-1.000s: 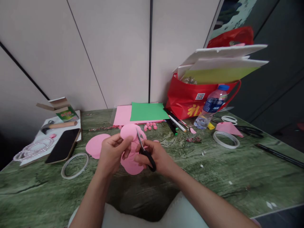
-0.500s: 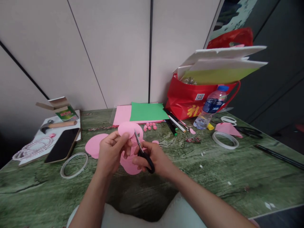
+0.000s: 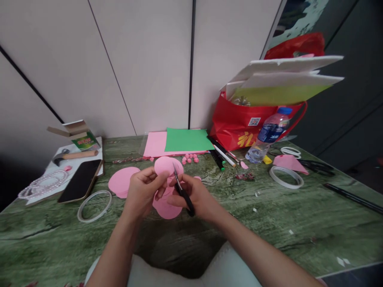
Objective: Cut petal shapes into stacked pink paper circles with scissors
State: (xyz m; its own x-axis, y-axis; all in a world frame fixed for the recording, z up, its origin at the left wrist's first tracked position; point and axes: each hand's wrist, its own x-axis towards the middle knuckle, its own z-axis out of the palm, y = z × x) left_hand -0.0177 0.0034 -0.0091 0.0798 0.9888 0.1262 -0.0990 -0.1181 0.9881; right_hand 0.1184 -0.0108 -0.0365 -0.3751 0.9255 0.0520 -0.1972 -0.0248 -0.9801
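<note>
My left hand pinches a rounded piece of pink paper between thumb and fingers, above the table. Black-handled scissors are gripped in my right hand, their blades pointing up and away at the right edge of that paper. Below both hands lie more rounded pink paper pieces, partly covered by my fingers. To the left of my left hand, another stack of pink paper rounds rests flat on the green table.
Behind my hands are small pink balls and green paper. On the left are a tape roll, a phone and a hammer. To the right stand a water bottle and a red bag; another tape roll lies nearby.
The scissor blades have drawn closer together at the paper's edge. Both hands appear slightly further right, while the whole view has shifted a little too.
</note>
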